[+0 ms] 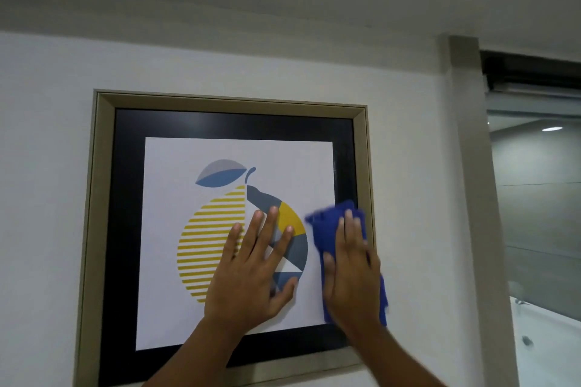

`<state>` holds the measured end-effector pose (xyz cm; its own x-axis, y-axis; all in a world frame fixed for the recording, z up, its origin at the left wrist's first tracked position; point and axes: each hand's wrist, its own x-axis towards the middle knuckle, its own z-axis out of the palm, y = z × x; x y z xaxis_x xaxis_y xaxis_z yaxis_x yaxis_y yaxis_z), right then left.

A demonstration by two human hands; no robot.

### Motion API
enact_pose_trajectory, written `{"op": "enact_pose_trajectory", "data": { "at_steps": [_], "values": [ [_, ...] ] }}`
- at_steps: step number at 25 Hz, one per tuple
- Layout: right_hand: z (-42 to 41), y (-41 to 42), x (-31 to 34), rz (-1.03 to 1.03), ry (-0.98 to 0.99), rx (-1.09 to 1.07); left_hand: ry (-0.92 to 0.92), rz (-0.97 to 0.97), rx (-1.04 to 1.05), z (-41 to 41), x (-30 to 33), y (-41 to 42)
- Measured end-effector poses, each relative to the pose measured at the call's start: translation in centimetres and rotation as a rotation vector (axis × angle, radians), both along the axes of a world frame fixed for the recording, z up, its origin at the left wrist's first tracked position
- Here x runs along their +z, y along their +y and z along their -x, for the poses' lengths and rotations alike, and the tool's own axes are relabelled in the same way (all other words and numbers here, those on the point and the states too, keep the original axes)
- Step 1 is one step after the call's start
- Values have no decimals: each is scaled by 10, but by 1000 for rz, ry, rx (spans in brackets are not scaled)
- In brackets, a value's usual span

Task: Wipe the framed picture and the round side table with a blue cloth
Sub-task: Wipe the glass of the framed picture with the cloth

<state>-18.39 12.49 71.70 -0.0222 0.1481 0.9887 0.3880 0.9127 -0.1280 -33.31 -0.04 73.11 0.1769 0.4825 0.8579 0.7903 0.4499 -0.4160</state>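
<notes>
The framed picture (226, 229) hung on the white wall (47, 166); the left hand (254, 273) lay flat on its glass, fingers spread, gripping nothing, likely steadying the frame; the right hand (352, 267) pressed the blue cloth (323, 229) open-palmed near the right edge; the side table was out of view.

My right hand (352, 264) lies flat over the blue cloth (327, 229), hiding its middle; only its top, left strip and a blurred fringe on the right show. The cloth covers part of the right edge of the framed picture (103, 229), where print meets black mat. My left hand (254, 273) hides the lower middle of the printed fruit. Both my forearms run out at the bottom edge of the view, and the frame's lower left corner is cut off there too. The room behind the glass panel (540, 198) at right is too dim to make out.
</notes>
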Motion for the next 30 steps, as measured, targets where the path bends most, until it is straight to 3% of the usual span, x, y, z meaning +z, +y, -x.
{"op": "enact_pose_trajectory", "data": {
  "at_steps": [3, 5, 9, 15, 18, 24, 27, 30],
  "values": [
    [-3, 2, 124, -8, -17, -56, 4, -19, -10, 2, -1, 3],
    [3, 1, 165, -6, 13, -50, 3, -27, -18, 4, -1, 4],
    [18, 5, 100, -20, 118, -26, 16, -50, -26, 4, -3, 5],
    [7, 0, -67, 47, -8, -45, 30, -43, -10, 3, -1, 3],
    [1, 0, -34, -1, -66, -38, 30, -33, -15, 1, 0, 2],
    [11, -2, 162, 18, 15, -45, 25, -44, -26, 2, -2, 2],
    [18, 5, 138, -8, 121, -23, 35, -56, -22, 3, -4, 4],
    [14, 1, 29, 10, 92, 11, 62, -69, -22, 2, -4, 5]
  ]
}}
